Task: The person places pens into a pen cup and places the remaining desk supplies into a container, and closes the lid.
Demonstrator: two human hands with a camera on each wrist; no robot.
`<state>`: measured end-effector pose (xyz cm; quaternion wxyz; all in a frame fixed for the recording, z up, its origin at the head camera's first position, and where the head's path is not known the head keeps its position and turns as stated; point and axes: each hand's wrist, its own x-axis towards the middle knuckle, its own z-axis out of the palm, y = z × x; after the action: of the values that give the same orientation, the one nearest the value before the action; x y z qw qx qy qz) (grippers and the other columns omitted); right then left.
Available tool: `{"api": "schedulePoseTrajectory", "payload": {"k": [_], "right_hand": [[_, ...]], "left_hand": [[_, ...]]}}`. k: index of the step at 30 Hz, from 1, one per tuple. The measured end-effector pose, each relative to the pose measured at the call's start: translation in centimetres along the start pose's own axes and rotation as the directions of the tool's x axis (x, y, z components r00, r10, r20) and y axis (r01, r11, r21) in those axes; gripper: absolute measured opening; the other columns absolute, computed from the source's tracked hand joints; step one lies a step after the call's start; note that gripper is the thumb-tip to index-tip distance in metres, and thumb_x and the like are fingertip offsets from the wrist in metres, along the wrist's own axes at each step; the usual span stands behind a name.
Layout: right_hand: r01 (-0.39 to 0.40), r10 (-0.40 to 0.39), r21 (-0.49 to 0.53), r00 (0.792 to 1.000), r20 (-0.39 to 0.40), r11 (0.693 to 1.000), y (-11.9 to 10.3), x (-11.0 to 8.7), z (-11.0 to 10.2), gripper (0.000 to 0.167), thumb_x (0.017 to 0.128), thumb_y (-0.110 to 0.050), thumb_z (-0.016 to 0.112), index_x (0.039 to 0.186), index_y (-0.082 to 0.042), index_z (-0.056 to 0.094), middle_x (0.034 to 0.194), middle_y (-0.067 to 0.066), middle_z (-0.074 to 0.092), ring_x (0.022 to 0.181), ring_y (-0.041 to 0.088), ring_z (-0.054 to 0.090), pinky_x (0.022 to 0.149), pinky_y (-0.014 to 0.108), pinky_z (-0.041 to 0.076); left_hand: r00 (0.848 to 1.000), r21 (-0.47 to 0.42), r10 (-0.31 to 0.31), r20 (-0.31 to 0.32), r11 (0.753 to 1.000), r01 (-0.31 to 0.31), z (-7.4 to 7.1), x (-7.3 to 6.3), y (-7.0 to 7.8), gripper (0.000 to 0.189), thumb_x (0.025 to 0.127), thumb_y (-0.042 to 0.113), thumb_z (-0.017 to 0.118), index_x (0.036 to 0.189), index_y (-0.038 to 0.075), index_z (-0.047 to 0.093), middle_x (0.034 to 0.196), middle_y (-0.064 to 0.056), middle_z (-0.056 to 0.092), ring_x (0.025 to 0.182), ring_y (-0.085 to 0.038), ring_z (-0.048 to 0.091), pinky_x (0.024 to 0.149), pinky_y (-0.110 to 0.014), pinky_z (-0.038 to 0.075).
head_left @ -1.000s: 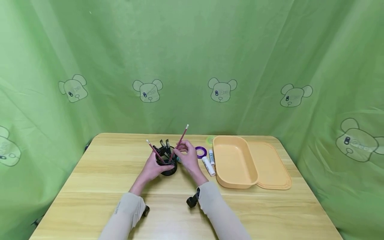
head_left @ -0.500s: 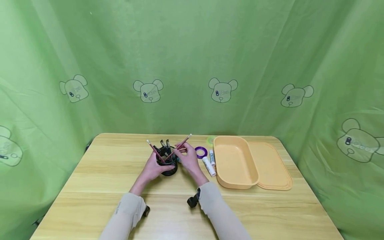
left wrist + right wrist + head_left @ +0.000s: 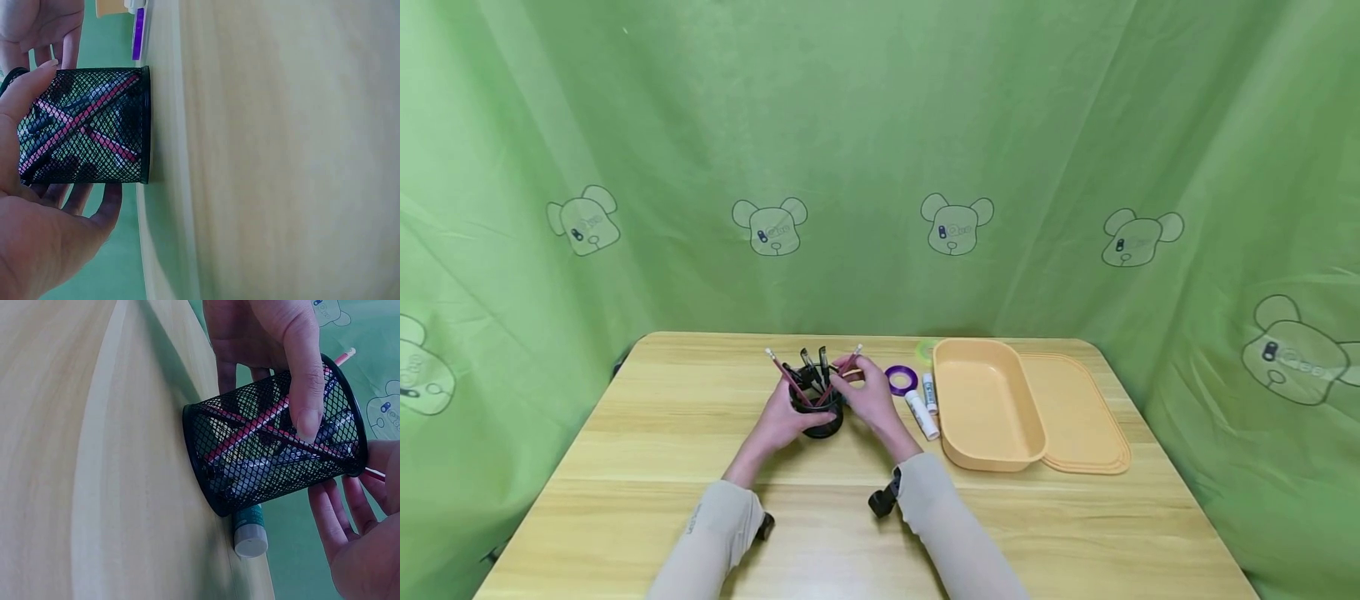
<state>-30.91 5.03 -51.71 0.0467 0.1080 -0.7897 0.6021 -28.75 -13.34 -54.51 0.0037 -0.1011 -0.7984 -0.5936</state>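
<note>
My left hand point(image 3: 780, 417) grips a black mesh pencil cup point(image 3: 106, 125), its thumb across the near side and its other fingers around the back. Two red pencils stand in the cup and cross inside the mesh, among several black pens point(image 3: 810, 367). One pencil point(image 3: 778, 364) leans left. My right hand point(image 3: 868, 392) is at the right rim, its thumb and forefinger around the other pencil point(image 3: 854, 353), which leans right with its white eraser end up. Beneath the cup's side in the right wrist view lies a green-labelled tube point(image 3: 250, 534) with a grey end.
Right of the hands lie a purple tape roll point(image 3: 902, 380), a white glue stick point(image 3: 922, 416) and a smaller blue-labelled stick point(image 3: 929, 393). Farther right is a peach box point(image 3: 992, 460), with its lid point(image 3: 1078, 417) beside it. A green ring point(image 3: 924, 350) lies behind the box.
The right-leaning pencil tipped lower to the right, then swung back more upright and sits deeper in the cup. My left hand and the cup have stayed in place.
</note>
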Motion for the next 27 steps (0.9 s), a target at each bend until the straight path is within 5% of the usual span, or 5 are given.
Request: {"api": "schedulePoseTrajectory", "payload": {"k": [16,27], "right_hand": [[-0.039,0.039,0.015,0.999,0.024,0.999,-0.2,-0.1,-0.5,0.030,0.093,-0.014,0.077,0.121,-0.008,0.070,0.115,0.013,0.070,0.107,0.035,0.066,0.070,0.029,0.061],[-0.016,0.015,0.020,1.000,0.024,1.000,0.2,-0.2,-2.1,0.034,0.093,-0.012,0.077,0.124,-0.004,0.068,0.114,0.014,0.073,0.107,0.035,0.068,0.090,0.038,0.060]], "left_hand": [[1.000,0.005,-0.005,0.001,1.000,0.005,0.0,-0.1,0.3,0.086,0.073,0.015,0.094,0.146,0.013,0.048,0.140,-0.010,0.063,0.133,-0.031,0.057,0.121,-0.054,0.037],[0.998,0.036,-0.052,-0.019,0.998,0.053,0.1,-0.2,0.0,0.090,0.072,0.019,0.095,0.146,0.012,0.045,0.141,-0.013,0.061,0.135,-0.035,0.055,0.120,-0.056,0.037]]}}
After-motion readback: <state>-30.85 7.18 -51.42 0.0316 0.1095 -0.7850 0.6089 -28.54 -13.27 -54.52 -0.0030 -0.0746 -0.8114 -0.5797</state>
